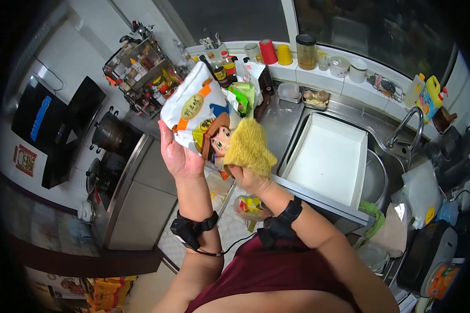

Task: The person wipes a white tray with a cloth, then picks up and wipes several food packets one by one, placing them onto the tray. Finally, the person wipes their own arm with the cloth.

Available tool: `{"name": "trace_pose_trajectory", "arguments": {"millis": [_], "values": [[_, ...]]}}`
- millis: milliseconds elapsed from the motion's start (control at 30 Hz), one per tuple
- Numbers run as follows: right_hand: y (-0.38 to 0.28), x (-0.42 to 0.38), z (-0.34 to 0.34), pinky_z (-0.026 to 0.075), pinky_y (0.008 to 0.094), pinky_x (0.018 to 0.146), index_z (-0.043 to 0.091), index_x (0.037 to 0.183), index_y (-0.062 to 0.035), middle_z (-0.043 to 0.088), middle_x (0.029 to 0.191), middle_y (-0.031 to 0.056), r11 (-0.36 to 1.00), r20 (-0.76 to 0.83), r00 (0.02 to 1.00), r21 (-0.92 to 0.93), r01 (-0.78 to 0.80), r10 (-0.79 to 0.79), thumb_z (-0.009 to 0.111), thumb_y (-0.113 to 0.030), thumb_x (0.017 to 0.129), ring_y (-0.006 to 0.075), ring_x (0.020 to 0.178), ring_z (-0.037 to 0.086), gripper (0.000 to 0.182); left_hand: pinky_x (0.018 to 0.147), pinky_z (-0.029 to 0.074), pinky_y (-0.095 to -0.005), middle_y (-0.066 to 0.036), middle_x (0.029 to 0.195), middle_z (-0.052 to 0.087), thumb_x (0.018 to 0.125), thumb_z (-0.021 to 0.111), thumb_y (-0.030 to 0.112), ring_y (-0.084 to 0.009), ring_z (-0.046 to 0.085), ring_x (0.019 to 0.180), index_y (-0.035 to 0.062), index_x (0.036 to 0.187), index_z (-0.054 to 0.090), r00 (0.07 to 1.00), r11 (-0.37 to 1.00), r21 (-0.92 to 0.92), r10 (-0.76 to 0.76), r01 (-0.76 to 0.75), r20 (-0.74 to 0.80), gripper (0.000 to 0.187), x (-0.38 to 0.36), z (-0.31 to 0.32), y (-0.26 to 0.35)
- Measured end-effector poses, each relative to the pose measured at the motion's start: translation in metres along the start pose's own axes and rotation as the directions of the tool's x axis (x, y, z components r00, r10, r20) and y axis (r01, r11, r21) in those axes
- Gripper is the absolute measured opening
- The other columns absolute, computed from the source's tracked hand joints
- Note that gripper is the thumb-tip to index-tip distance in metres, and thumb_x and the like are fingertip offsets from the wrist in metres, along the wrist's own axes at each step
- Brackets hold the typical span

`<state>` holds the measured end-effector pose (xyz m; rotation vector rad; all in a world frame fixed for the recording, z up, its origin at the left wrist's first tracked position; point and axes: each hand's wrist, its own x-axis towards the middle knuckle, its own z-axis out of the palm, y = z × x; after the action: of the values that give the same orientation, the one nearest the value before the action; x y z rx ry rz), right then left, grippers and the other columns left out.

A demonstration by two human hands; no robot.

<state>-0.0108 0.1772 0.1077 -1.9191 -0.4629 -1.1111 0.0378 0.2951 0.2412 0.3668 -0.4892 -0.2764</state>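
Left hand (pixel 181 156) is holding a white-and-orange, pillow-shaped plastic bag (pixel 196 117); right hand (pixel 251 181) is grasping bunched yellow fleecy cloth (pixel 249 148) at right.

Reads as a home kitchen — judging by a stainless-steel sink (pixel 282 125) with a curved chrome faucet (pixel 415 109), a tall, dark-lidded clear jar (pixel 306 58) on the sill behind the sink, a red-capped sauce bottle (pixel 228 65) to its left and, well apart further left, a large, round, dark metal pot (pixel 111 133).
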Motion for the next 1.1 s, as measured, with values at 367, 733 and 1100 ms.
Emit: {"name": "trace_pose_trajectory", "arguments": {"millis": [367,733,1100], "values": [[0.018,0.033,0.013,0.039,0.0411,0.086,0.045,0.118,0.0005,0.049,0.111,0.0226,0.779,-0.203,0.810,0.472,-0.412,0.551,0.029,-0.041,0.097,0.0380,0.100,0.048,0.050,0.106,0.026,-0.0494,-0.017,0.131,0.048,0.097,0.037,0.030,-0.0316,0.044,0.122,-0.0009,0.128,0.045,0.967,0.977,-0.027,-0.205,0.212,0.151,0.044,-0.012,-0.002,-0.014],[0.015,0.024,0.021,0.043,0.0399,0.094,0.051,0.120,-0.0106,0.057,0.117,0.0080,-0.499,0.467,0.564,0.860,-0.110,0.681,0.046,-0.064,0.083,0.0225,0.108,0.054,0.066,0.104,0.031,-0.0470,-0.017,0.129,0.049,0.096,0.038,0.030,-0.0318,0.047,0.119,-0.0021,0.127,0.045,0.975,0.971,-0.123,-0.190,0.204,0.113,0.045,-0.012,-0.054,-0.001],[0.044,-0.004,-0.009,0.043,0.0405,0.093,0.057,0.114,-0.0104,0.061,0.113,0.0074,-0.652,0.637,0.535,0.733,-0.196,0.555,0.048,-0.044,0.089,0.0230,0.102,0.058,0.043,0.101,0.035,-0.0488,-0.018,0.124,0.053,0.097,0.035,0.029,-0.0335,0.051,0.114,-0.0004,0.123,0.048,0.995,0.987,-0.126,-0.095,0.098,0.025,0.041,-0.009,-0.075,0.018]]}}
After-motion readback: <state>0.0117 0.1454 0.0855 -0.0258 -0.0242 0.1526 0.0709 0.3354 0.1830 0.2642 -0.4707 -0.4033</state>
